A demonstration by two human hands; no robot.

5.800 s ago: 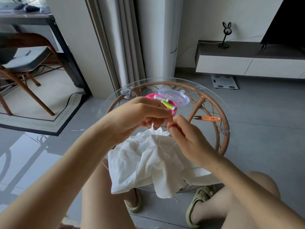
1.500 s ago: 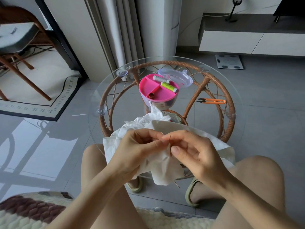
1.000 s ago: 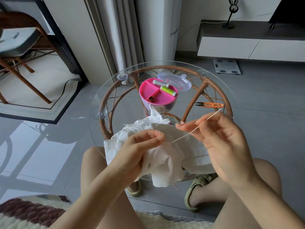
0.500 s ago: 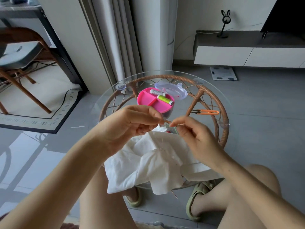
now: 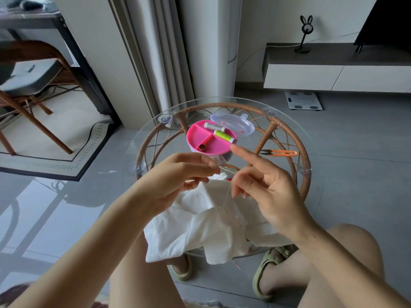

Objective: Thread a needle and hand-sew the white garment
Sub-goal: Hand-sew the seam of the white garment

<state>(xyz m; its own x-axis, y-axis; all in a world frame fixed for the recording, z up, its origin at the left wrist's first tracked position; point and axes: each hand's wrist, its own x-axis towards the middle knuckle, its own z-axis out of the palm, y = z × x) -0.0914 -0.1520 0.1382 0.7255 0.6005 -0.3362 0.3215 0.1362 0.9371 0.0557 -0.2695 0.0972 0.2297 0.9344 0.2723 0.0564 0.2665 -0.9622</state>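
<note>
The white garment [image 5: 200, 225] lies bunched on the near edge of the glass table [image 5: 311, 138] and hangs over my knees. Both hands are raised just above it. My left hand [image 5: 178, 176] pinches something fine between thumb and fingertips, which I take to be the thread's end; I cannot make out the needle. My right hand [image 5: 262, 187] is close beside it, index finger stretched up and left, the other fingers curled. Its thumb and middle finger pinch a thin thread [image 5: 226, 196] that runs down into the cloth.
A pink sewing box [image 5: 200, 138] holding a white spool [image 5: 214, 126] and a green spool [image 5: 224, 136] stands mid-table, with its clear lid [image 5: 238, 125] behind it. Orange thread snips [image 5: 282, 153] lie to the right. My sandalled feet are under the table.
After the right hand drew the thread out to the right, both hands rose and met above the garment. The right index finger has now straightened and the hands have parted slightly.
</note>
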